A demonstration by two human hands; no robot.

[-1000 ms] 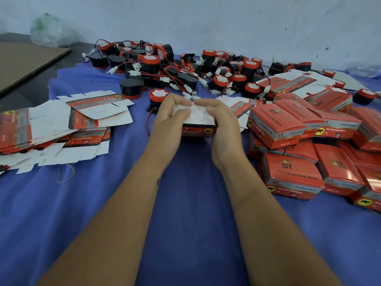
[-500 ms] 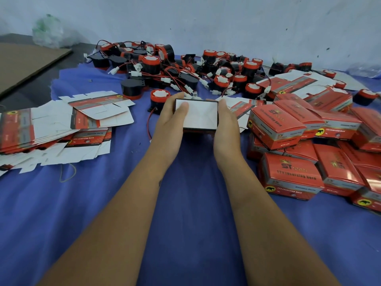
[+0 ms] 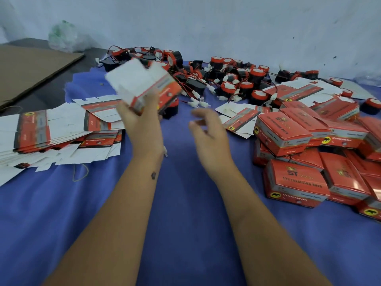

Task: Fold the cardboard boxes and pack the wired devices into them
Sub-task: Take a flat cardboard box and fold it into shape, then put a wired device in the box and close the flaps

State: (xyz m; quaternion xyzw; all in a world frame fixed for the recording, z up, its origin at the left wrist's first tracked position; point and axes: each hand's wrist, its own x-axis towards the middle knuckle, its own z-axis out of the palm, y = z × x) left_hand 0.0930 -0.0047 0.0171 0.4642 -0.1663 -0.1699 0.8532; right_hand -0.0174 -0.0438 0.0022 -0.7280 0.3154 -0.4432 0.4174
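A dozen or so boxes [image 3: 288, 139] lie packed at right, flats [image 3: 41, 137] and devices [image 3: 226, 83] remain, while the left hand [image 3: 142, 122] grips a raised, blurred, seemingly half-folded box [image 3: 142, 83] and the right hand [image 3: 208, 133] hangs loose, empty.

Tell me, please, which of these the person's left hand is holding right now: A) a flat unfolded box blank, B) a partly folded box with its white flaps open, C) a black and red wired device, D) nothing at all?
B: the left hand grips a raised box whose white flaps stand open, while the right hand hangs empty beside it.
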